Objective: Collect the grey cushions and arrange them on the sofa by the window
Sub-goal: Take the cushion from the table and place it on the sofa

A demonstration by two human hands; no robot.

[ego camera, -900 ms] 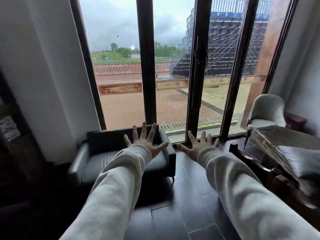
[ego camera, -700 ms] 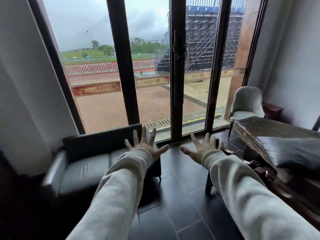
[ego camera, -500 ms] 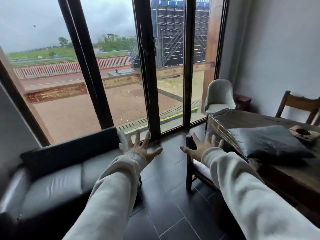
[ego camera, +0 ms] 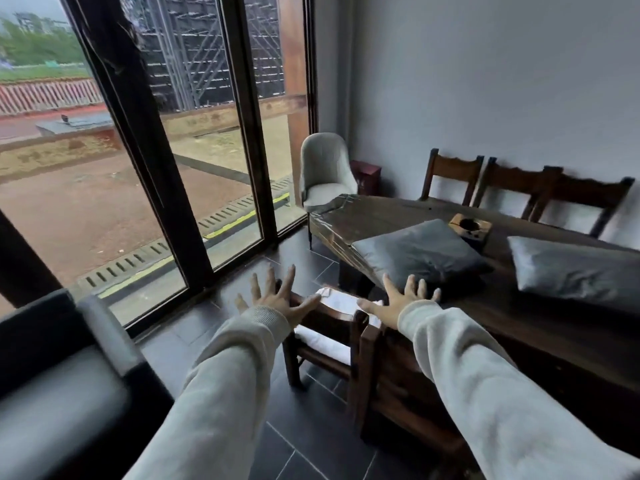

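Observation:
Two grey cushions lie on the dark wooden table [ego camera: 381,216] at the right: a darker grey cushion [ego camera: 419,252] near the table's front edge and a lighter grey cushion [ego camera: 575,270] further right. The grey sofa [ego camera: 59,386] by the window fills the lower left corner, its seat bare. My left hand [ego camera: 277,299] is stretched out with fingers spread above a wooden chair. My right hand [ego camera: 398,301], also spread and holding nothing, hovers just short of the darker cushion's near corner.
A wooden chair with a white seat pad [ego camera: 332,327] stands between me and the table. Three wooden chairs [ego camera: 519,188] line the wall. A pale armchair [ego camera: 325,171] sits in the corner. A wooden ashtray [ego camera: 470,227] rests on the table. Tall windows [ego camera: 145,140] run along the left.
The view has swung right from the sofa to the table, bringing both cushions into sight. Both hands stayed spread, and the right hand now nears the darker cushion.

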